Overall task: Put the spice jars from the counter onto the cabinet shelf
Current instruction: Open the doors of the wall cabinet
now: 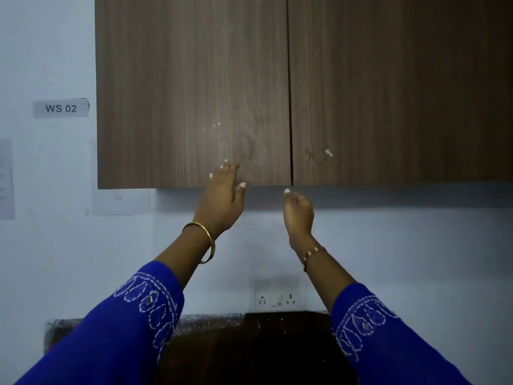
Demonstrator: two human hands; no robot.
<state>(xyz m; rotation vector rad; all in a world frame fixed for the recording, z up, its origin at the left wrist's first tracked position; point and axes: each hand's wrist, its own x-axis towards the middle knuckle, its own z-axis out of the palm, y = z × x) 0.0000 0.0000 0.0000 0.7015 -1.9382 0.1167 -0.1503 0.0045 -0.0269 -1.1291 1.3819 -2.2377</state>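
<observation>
Hands first. Left hand (pixel 223 197) is raised with fingers spread and extended, fingertips lying against the lower face of the left cabinet door (pixel 191 90), thumb at the door's bottom edge; it holds nothing. Right hand (pixel 298 211) is raised just below the cabinet's bottom edge, near the seam between the two doors, fingers loosely curled with one fingertip up at the edge; it grips nothing, and whether that fingertip touches the door cannot be told. The two hands are near each other, either side of the seam.

Wrists: a gold bangle (pixel 205 240) on the left, a beaded bracelet (pixel 312 255) on the right. Both forearms wear blue sleeves (pixel 125 329) with white embroidery.

Cabinet: both wood-grain doors, the left one and the right cabinet door (pixel 402 90), stand shut, meeting at a narrow vertical gap. The shelf behind them is hidden. Small pale marks show on both door faces.

Surroundings: a pale wall (pixel 47 51) to the left bears a label reading "WS 02" (pixel 61 108) and part of a paper sheet (pixel 6 179) at the frame edge. Below the cabinet, a wall socket plate (pixel 276 297) sits above a dark counter (pixel 249 348), of which only a speckled strip between the arms shows. No spice jars show on that strip; the arms cover the rest of the counter.
</observation>
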